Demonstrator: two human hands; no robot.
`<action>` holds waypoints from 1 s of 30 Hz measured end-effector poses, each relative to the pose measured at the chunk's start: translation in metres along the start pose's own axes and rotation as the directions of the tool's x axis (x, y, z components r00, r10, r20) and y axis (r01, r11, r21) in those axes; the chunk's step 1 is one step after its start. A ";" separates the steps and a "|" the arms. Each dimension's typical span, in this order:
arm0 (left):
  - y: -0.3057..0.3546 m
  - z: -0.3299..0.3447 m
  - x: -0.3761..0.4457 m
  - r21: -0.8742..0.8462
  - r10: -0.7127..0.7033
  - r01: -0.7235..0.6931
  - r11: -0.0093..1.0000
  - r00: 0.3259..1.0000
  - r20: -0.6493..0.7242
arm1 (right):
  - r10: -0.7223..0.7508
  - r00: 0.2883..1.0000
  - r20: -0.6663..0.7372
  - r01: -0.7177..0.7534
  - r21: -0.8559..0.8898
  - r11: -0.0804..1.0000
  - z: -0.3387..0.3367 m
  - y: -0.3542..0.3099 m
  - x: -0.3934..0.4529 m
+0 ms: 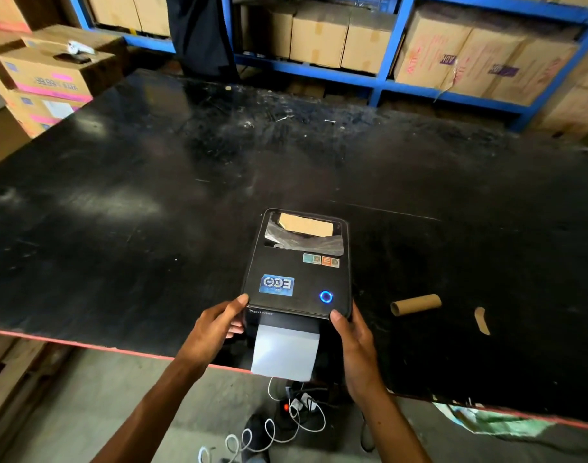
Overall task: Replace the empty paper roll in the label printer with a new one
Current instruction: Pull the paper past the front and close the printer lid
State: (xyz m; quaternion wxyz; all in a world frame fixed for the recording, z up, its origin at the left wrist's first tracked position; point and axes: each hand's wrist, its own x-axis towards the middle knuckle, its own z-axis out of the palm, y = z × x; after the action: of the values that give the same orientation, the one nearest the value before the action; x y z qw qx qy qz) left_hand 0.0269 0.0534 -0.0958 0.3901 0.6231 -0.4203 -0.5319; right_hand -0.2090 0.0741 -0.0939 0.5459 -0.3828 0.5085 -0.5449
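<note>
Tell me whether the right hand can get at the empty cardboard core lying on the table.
Probably yes. The cardboard core lies in the open on the black table, to the right of the label printer, with nothing between it and the right hand. That hand would first have to let go of the printer.

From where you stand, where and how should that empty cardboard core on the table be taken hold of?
Grip the cardboard core around its middle, coming down from above with thumb and fingers across its narrow width. It lies flat on the table, long axis roughly left to right, with clear surface around it. It sits right of the printer, so the right hand looks nearest.
</note>
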 end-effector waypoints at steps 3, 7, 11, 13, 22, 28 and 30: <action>-0.001 0.000 0.000 -0.005 -0.002 0.002 1.000 1.000 -0.003 | -0.002 1.000 -0.007 0.002 -0.008 1.000 0.000 0.002 0.000; -0.001 0.001 -0.001 -0.007 -0.007 0.007 1.000 1.000 -0.005 | 0.003 1.000 -0.007 -0.003 -0.010 1.000 0.000 0.002 0.000; 0.002 0.002 -0.003 -0.010 -0.006 0.006 1.000 1.000 -0.006 | 0.004 1.000 -0.011 -0.004 -0.005 1.000 0.001 0.002 0.000; 0.002 0.002 -0.003 -0.013 -0.004 0.004 1.000 1.000 -0.005 | 0.009 1.000 -0.010 -0.009 0.001 1.000 0.001 0.003 0.000; 0.005 0.003 -0.005 -0.017 -0.012 0.012 1.000 1.000 0.005 | -0.001 1.000 -0.013 0.001 0.002 1.000 0.001 0.003 0.000; 0.003 0.002 -0.004 -0.025 -0.019 0.019 0.999 1.000 0.015 | -0.020 0.999 -0.026 0.020 -0.008 1.000 0.002 0.003 0.000; 0.004 0.002 -0.005 -0.022 -0.020 0.021 1.000 1.000 0.021 | -0.024 0.999 -0.028 0.024 -0.019 1.000 0.002 0.003 0.000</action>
State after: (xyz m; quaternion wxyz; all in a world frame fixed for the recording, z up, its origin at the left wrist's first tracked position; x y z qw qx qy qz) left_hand 0.0245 0.0562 -0.0904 0.3873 0.6174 -0.4120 -0.5469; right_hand -0.2063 0.0738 -0.0967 0.5284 -0.3862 0.5168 -0.5519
